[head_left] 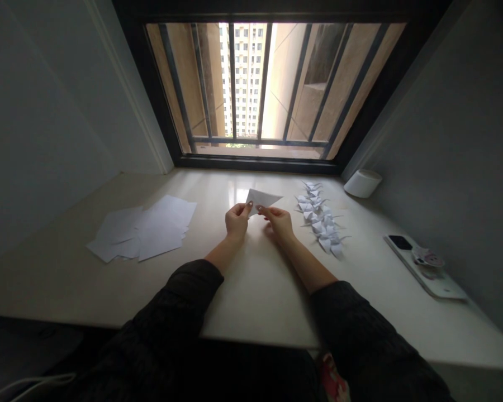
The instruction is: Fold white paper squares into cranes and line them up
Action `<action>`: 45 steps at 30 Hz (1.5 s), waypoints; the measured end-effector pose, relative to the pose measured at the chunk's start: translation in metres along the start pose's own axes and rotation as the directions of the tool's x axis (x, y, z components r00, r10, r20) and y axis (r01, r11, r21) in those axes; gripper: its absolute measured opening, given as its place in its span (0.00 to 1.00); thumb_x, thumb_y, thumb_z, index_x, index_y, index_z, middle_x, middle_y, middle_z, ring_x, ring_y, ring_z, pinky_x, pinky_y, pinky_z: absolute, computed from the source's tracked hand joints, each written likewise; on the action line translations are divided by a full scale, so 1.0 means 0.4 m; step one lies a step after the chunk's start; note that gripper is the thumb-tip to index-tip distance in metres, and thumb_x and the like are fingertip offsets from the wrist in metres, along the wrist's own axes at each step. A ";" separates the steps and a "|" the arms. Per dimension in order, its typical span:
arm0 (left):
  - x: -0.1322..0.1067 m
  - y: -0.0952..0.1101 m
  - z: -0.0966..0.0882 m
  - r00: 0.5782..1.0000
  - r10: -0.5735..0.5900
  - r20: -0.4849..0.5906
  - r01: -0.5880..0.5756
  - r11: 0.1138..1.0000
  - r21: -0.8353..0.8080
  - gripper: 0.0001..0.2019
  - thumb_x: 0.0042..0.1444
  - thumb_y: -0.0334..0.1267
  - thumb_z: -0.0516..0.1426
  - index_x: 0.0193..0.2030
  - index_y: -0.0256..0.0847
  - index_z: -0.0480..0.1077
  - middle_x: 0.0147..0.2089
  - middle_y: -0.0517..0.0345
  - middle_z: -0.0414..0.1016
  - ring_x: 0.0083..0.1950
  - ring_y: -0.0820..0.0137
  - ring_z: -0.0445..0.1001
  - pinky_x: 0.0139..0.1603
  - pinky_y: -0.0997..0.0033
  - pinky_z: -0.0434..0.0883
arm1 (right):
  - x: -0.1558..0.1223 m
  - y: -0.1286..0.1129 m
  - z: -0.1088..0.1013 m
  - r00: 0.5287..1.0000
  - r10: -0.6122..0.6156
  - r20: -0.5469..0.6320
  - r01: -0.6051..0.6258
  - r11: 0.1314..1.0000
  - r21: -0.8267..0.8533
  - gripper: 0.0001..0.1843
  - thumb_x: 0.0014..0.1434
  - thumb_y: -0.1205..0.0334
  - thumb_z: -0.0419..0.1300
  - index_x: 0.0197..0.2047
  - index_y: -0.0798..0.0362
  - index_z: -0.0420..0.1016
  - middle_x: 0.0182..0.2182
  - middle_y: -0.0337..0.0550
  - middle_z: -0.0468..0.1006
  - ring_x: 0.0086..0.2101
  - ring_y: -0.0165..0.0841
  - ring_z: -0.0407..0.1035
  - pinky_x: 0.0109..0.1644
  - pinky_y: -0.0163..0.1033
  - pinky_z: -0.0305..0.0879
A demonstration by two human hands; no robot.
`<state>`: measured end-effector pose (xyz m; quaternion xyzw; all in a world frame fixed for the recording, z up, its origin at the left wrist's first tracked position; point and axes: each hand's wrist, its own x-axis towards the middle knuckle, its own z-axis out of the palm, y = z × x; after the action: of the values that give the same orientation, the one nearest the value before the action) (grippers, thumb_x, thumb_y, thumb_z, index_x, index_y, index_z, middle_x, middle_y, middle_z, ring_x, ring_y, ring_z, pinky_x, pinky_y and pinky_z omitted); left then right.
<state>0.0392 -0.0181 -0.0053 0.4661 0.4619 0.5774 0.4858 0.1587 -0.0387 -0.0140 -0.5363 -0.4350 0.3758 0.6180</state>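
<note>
A white sheet of paper (263, 197), folded into a triangle, is held up over the middle of the white ledge. My left hand (237, 219) pinches its lower left edge between thumb and fingers. From the other side my right hand (279, 221) grips the lower edge near the centre, close beside the left thumb. Several folded paper cranes (321, 218) stand in rows to the right of my right hand. Off to the left of my hands lies a loose pile of flat white paper sheets (163, 226).
A phone (423, 268) with a round grip on its back lies at the right, by the wall. Behind it a white roll (362, 183) rests against the wall. A dark-framed, barred window (255, 162) closes off the back of the ledge (251, 307).
</note>
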 end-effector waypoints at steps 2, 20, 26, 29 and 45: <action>0.007 -0.004 -0.005 0.999 0.046 0.010 -0.047 0.996 0.070 0.16 0.45 0.51 0.61 0.24 0.39 0.71 0.25 0.59 0.72 0.29 0.72 0.68 0.30 0.74 0.63 | 0.004 0.007 -0.002 1.000 -0.015 0.011 0.015 1.000 -0.009 0.21 0.40 0.42 0.65 0.23 0.54 0.79 0.23 0.42 0.77 0.26 0.31 0.66 0.29 0.35 0.62; 0.029 -0.014 -0.012 0.992 0.014 0.127 -0.036 0.983 0.178 0.15 0.44 0.50 0.61 0.22 0.39 0.72 0.22 0.59 0.71 0.29 0.70 0.68 0.30 0.74 0.62 | 0.061 0.020 -0.051 0.969 0.037 -0.244 0.008 0.984 0.181 0.16 0.38 0.49 0.69 0.24 0.54 0.77 0.24 0.42 0.77 0.27 0.30 0.69 0.29 0.34 0.60; 0.038 -0.014 -0.023 0.994 0.032 0.104 -0.056 0.972 0.230 0.15 0.44 0.50 0.60 0.23 0.39 0.73 0.21 0.60 0.70 0.28 0.71 0.68 0.29 0.74 0.61 | 0.058 0.019 -0.052 0.972 -0.028 -0.234 0.058 0.991 0.122 0.16 0.40 0.48 0.68 0.22 0.54 0.76 0.22 0.40 0.76 0.26 0.29 0.67 0.29 0.34 0.59; 0.046 -0.012 -0.031 0.994 0.058 0.089 -0.080 0.957 0.278 0.14 0.45 0.50 0.60 0.23 0.39 0.73 0.22 0.59 0.70 0.29 0.70 0.68 0.30 0.74 0.61 | 0.059 0.020 -0.055 0.973 -0.058 -0.224 0.076 0.995 0.072 0.18 0.39 0.47 0.68 0.21 0.54 0.75 0.21 0.39 0.75 0.26 0.29 0.67 0.29 0.34 0.60; 0.077 -0.013 -0.062 0.990 0.140 0.021 -0.136 0.899 0.416 0.14 0.49 0.49 0.58 0.28 0.40 0.74 0.27 0.58 0.74 0.28 0.71 0.68 0.29 0.73 0.61 | 0.052 0.025 -0.053 0.990 -0.141 -0.002 0.141 0.990 0.011 0.21 0.49 0.43 0.59 0.24 0.54 0.77 0.24 0.43 0.78 0.28 0.32 0.70 0.33 0.36 0.62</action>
<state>0.0127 0.0110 -0.0112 0.5878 0.5423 0.5007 0.3311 0.1860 -0.0250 -0.0220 -0.5010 -0.4692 0.3333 0.6464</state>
